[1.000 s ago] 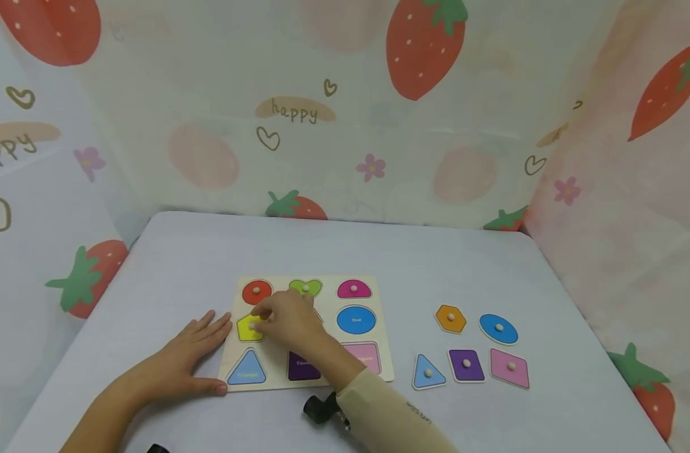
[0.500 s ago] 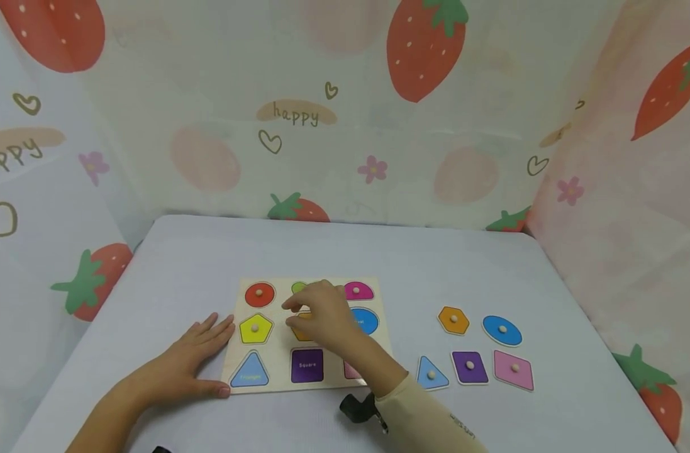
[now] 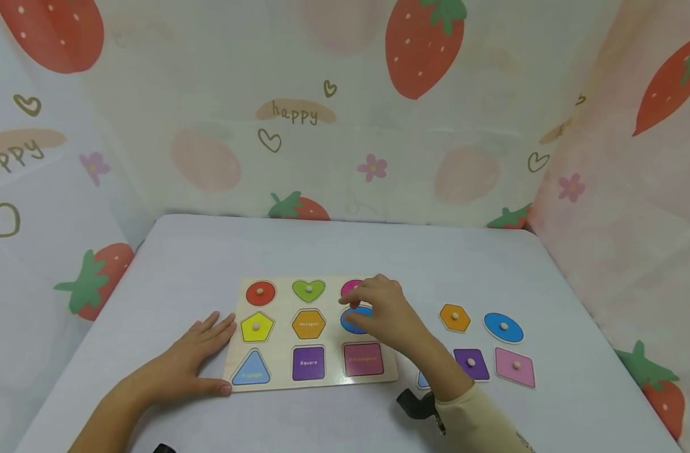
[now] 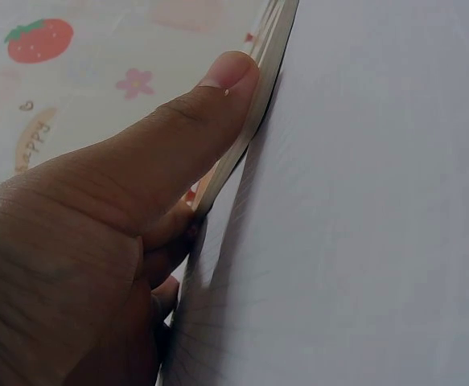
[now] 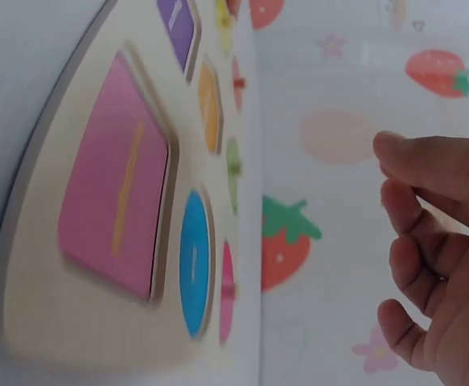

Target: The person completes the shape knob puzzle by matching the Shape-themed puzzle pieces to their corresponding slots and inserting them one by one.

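Note:
My left hand [image 3: 175,368] rests on the table with straight fingers, its fingertips and thumb at the left edge of a wooden shape puzzle board [image 3: 281,368]. My right hand [image 3: 387,314] hovers above the board's right side, fingers loosely bent and holding nothing, as the right wrist view also shows. It partly covers the blue oval recess [image 3: 356,322] and the magenta half circle [image 3: 350,287]. Knobbed pieces sit in the board: a red circle [image 3: 253,293], a green heart [image 3: 300,290] and a yellow pentagon [image 3: 256,335]. The hexagon, square, rectangle and triangle recesses hold no pieces.
Loose knobbed pieces lie right of the board: an orange hexagon [image 3: 448,318], a blue oval [image 3: 496,324], a purple square [image 3: 480,371], a pink rectangle [image 3: 524,371] and a light blue triangle [image 3: 422,380], mostly hidden by my right arm. A strawberry-print curtain [image 3: 311,163] surrounds the white table [image 3: 345,245].
My right hand has let go of the yellow pentagon's knob, lifted off and moved right across the board. The pentagon stays in its recess. My left hand has kept its place.

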The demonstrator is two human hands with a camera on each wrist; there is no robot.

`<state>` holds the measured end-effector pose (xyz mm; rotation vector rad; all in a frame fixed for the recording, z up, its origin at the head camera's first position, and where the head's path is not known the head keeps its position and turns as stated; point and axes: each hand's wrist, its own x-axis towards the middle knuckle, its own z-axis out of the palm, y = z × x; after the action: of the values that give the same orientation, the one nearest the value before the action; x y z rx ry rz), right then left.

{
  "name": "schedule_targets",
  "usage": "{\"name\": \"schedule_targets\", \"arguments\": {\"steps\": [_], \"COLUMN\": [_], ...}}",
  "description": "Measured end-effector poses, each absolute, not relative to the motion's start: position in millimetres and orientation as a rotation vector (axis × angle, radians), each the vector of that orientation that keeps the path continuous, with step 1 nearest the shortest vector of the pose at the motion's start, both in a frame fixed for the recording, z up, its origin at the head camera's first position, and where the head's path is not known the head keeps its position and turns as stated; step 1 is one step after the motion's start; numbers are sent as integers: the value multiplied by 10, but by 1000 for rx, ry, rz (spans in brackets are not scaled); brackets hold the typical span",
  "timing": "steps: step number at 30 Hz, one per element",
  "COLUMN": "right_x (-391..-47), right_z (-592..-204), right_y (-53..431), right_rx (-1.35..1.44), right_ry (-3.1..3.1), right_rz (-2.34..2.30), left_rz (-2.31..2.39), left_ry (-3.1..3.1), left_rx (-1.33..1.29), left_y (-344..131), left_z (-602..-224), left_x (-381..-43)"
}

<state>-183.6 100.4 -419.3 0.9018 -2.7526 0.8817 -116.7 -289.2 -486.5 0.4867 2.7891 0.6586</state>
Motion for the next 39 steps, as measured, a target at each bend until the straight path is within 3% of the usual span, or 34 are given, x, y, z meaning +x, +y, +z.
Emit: {"name": "schedule_targets", "arguments": {"steps": [11,18,39], "right_x": [-1758,-1771,-1928], "right_z": [-4196,-4327,-4652], "right_y": [1842,2304,2780], "right_rx": [640,624,313], "right_ry": [-2749,-2623,-2778], "right_rz": [853,947,919], "left_rz": [653,650,659], "left_ry": [2813,2805,2805], "left_rx": [509,500,473], "left_y": [-2897,-2884,-2876], "left_z": [-4893,-4883,-4873], "left_x": [-1167,-1181,-1182]}}
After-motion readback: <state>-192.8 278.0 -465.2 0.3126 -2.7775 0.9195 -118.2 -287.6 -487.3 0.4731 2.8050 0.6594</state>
